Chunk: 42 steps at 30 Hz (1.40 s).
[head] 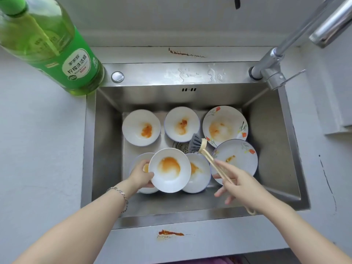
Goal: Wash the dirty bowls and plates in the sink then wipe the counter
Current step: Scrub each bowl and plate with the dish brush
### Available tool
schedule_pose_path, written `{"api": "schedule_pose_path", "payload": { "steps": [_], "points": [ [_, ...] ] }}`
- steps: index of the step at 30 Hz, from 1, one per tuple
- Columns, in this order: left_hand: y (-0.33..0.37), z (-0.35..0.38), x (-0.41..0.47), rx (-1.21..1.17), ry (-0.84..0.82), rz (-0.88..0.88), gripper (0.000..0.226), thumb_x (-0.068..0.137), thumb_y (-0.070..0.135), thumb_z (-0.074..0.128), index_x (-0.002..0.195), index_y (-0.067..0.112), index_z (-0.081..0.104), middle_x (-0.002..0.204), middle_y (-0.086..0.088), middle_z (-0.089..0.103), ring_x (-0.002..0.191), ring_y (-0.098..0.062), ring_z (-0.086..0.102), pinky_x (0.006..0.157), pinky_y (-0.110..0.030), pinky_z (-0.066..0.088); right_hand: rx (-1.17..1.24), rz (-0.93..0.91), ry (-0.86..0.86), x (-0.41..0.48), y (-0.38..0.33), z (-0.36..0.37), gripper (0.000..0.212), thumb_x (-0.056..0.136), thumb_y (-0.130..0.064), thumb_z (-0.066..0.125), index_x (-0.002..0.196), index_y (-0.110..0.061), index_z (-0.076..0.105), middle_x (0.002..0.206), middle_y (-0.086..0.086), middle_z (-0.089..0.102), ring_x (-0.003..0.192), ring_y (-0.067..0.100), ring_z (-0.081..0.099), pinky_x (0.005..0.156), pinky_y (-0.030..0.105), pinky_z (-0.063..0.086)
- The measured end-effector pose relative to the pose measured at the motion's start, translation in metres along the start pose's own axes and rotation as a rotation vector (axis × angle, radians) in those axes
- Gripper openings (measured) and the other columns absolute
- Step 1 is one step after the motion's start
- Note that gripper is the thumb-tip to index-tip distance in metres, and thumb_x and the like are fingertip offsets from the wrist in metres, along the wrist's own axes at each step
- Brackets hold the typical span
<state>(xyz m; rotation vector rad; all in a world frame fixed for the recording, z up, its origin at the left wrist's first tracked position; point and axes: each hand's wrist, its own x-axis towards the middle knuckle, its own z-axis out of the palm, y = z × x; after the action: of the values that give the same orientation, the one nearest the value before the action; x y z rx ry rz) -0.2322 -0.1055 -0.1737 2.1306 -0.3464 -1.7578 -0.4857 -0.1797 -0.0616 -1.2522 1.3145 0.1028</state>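
Over a shiny steel sink (pixel 266 130), the left hand (pixel 141 175) grips an orange-stained white bowl (pixel 169 169). The right hand (pixel 242 185) holds a tan brush (pixel 205 153).

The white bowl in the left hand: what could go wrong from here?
The left hand grips the white bowl with orange sauce by its rim; it might slip onto the white bowls below and chip. The right hand holds the beige grey-bristled brush loosely; it might drop.

Green detergent bottle (pixel 57 54), chrome faucet (pixel 271 64)
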Motion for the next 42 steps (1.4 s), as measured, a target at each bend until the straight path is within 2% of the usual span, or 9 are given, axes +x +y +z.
{"api": "schedule_pose_path", "payload": {
  "steps": [5, 8, 15, 19, 25, 29, 33, 39, 42],
  "points": [
    [0.011, -0.004, -0.039, -0.189, 0.005, 0.035, 0.046, 0.085, -0.01, 0.041, 0.118, 0.023, 0.042, 0.08, -0.013, 0.063, 0.062, -0.025, 0.067, 0.053, -0.028, 0.058, -0.058, -0.086, 0.097, -0.02, 0.003, -0.016, 0.058, 0.093, 0.001, 0.041, 0.131, -0.043, 0.043, 0.095, -0.011, 0.066, 0.049, 0.008, 0.046, 0.05, 0.019, 0.04],
    [0.023, -0.006, -0.068, -0.304, -0.029, 0.045, 0.054, 0.085, -0.008, 0.04, 0.123, 0.032, 0.038, 0.092, -0.009, 0.062, 0.067, -0.03, 0.071, 0.058, -0.029, 0.058, -0.105, -0.195, 0.157, -0.041, -0.004, -0.033, 0.057, 0.092, 0.004, 0.045, 0.122, -0.044, 0.05, 0.076, -0.015, 0.063, 0.045, 0.003, 0.039, 0.048, 0.01, 0.033],
    [0.041, 0.016, -0.135, -0.555, -0.014, 0.155, 0.056, 0.085, -0.005, 0.039, 0.126, 0.033, 0.04, 0.108, -0.007, 0.056, 0.087, -0.038, 0.066, 0.072, -0.038, 0.059, -0.456, -0.559, 0.078, -0.091, -0.015, -0.077, 0.068, 0.089, -0.008, 0.058, 0.125, -0.062, 0.037, 0.08, -0.019, 0.054, 0.067, 0.003, 0.048, 0.06, 0.01, 0.036],
    [0.051, 0.04, -0.165, -0.603, 0.021, 0.255, 0.062, 0.084, -0.009, 0.039, 0.126, 0.036, 0.04, 0.104, -0.006, 0.058, 0.086, -0.036, 0.065, 0.076, -0.043, 0.057, -0.622, -0.527, -0.011, -0.1, -0.028, -0.079, 0.046, 0.092, -0.039, 0.045, 0.116, -0.075, 0.031, 0.091, -0.01, 0.052, 0.081, 0.012, 0.052, 0.071, 0.027, 0.046],
    [0.07, 0.067, -0.197, -0.62, -0.016, 0.338, 0.066, 0.072, -0.005, 0.056, 0.115, 0.044, 0.046, 0.098, -0.011, 0.058, 0.081, -0.031, 0.064, 0.065, -0.038, 0.058, -1.083, -0.401, 0.145, -0.099, -0.053, -0.082, 0.052, 0.099, -0.026, 0.033, 0.136, -0.059, 0.019, 0.096, -0.005, 0.046, 0.07, 0.014, 0.047, 0.055, 0.025, 0.037],
    [0.08, 0.089, -0.207, -0.567, -0.001, 0.392, 0.072, 0.075, -0.012, 0.056, 0.115, 0.047, 0.046, 0.102, -0.016, 0.061, 0.083, -0.028, 0.068, 0.068, -0.042, 0.059, -0.828, -0.364, -0.021, -0.127, -0.049, -0.082, 0.047, 0.097, -0.024, 0.038, 0.12, -0.065, 0.039, 0.095, -0.003, 0.062, 0.081, 0.016, 0.056, 0.068, 0.031, 0.046],
    [0.086, 0.111, -0.213, -0.595, -0.084, 0.392, 0.077, 0.065, 0.0, 0.058, 0.126, 0.045, 0.041, 0.103, -0.016, 0.064, 0.079, -0.025, 0.07, 0.065, -0.039, 0.058, -0.794, -0.385, 0.102, -0.112, -0.05, -0.089, 0.046, 0.098, -0.025, 0.037, 0.125, -0.062, 0.038, 0.092, -0.003, 0.063, 0.082, 0.016, 0.055, 0.071, 0.031, 0.046],
    [0.095, 0.093, -0.214, -0.555, 0.034, 0.444, 0.078, 0.06, 0.001, 0.063, 0.112, 0.056, 0.047, 0.114, -0.017, 0.056, 0.088, -0.027, 0.068, 0.067, -0.042, 0.059, -0.714, -0.308, -0.059, -0.129, -0.053, -0.092, 0.053, 0.097, -0.029, 0.04, 0.1, -0.081, 0.035, 0.102, -0.004, 0.067, 0.064, 0.013, 0.052, 0.064, 0.028, 0.046],
    [0.095, 0.099, -0.219, -0.552, -0.036, 0.451, 0.078, 0.066, -0.003, 0.06, 0.117, 0.053, 0.045, 0.104, -0.013, 0.059, 0.077, -0.02, 0.07, 0.064, -0.04, 0.059, -0.65, -0.365, 0.029, -0.115, -0.059, -0.087, 0.048, 0.096, -0.027, 0.042, 0.109, -0.073, 0.04, 0.096, -0.007, 0.07, 0.061, 0.012, 0.053, 0.061, 0.025, 0.045]
  ]
}}
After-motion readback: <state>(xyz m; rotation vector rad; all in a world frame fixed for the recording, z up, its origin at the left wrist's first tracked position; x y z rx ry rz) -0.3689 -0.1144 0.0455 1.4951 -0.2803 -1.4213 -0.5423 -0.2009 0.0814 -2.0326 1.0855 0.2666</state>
